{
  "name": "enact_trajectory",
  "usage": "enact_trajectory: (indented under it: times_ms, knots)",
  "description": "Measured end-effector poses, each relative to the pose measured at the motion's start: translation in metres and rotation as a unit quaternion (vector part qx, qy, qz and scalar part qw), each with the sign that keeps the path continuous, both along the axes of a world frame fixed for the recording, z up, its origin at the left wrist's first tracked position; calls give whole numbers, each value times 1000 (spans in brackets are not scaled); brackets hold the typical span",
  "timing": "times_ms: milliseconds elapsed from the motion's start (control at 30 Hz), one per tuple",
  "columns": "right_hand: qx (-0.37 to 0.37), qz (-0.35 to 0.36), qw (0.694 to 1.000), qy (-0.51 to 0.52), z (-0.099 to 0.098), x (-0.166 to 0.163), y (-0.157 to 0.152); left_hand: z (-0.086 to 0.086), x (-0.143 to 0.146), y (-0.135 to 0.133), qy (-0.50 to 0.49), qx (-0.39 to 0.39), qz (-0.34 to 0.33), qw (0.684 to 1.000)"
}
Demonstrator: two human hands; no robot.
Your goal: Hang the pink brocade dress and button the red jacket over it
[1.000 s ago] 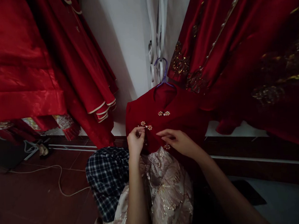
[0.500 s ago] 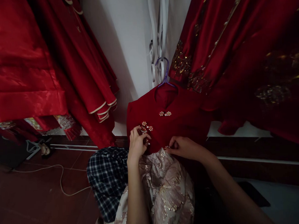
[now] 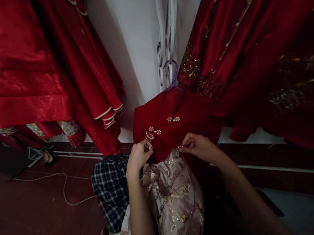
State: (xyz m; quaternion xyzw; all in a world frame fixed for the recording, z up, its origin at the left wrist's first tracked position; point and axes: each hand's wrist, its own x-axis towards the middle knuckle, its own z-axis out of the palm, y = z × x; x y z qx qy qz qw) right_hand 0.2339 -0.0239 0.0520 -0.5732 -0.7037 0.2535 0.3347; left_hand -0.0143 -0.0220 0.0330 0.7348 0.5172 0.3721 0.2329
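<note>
Before me: red garment (image 3: 154, 112) on purple hanger (image 3: 174, 82). At the garment's lower front: left hand (image 3: 138, 156), fingertips pinching small pearl fastening (image 3: 150, 148); right hand (image 3: 199, 147), fingertips pinching beaded clasp (image 3: 180, 147).

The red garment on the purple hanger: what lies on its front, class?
Two flower clasps and a fan-shaped ornament. The left hand and right hand pinch small ornaments, partly covering them. Patterned fabric overlaps the lower front; anything beneath it cannot be seen.

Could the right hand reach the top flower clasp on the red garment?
Probably yes: only red fabric seems to lie between the right hand and the top flower clasp, though its fingertips appear busy pinching a beaded piece.
</note>
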Motion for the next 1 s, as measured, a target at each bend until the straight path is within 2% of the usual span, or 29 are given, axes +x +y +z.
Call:
enact_trajectory:
  times_ms: [67, 133, 200, 267, 367, 500, 600, 733, 900, 1000]
  knots:
    - [21, -40, 997, 61, 3, -7, 2, -1, 2, 0, -31, -4, 6, 999]
    - [30, -49, 988, 145, 5, -22, 3, -1, 5, 1, -63, -18, -8, 998]
    - [10, 7, 972, 233, 3, -42, 3, -3, 9, 3, -91, -35, -28, 995]
    - [-28, 76, 959, 270, -5, -60, 4, -5, 11, 5, -109, -46, -35, 992]
    - [-45, 74, 962, 260, -22, -74, 8, -9, 10, 8, -136, -57, -25, 989]
    - [-29, 52, 974, 219, -37, -72, 13, -14, 9, 11, -176, -80, -28, 981]
    - [16, 58, 980, 189, -38, -70, 13, -15, 10, 12, -177, -94, -43, 979]
    - [81, 66, 983, 149, -37, -72, 12, -15, 12, 13, -161, -86, -19, 983]
    - [102, 53, 988, 108, -42, -76, 10, -20, 10, 15, -140, -73, -5, 988]
    - [111, 51, 989, 84, -45, -76, 10, -24, 6, 15, -135, -96, -20, 986]
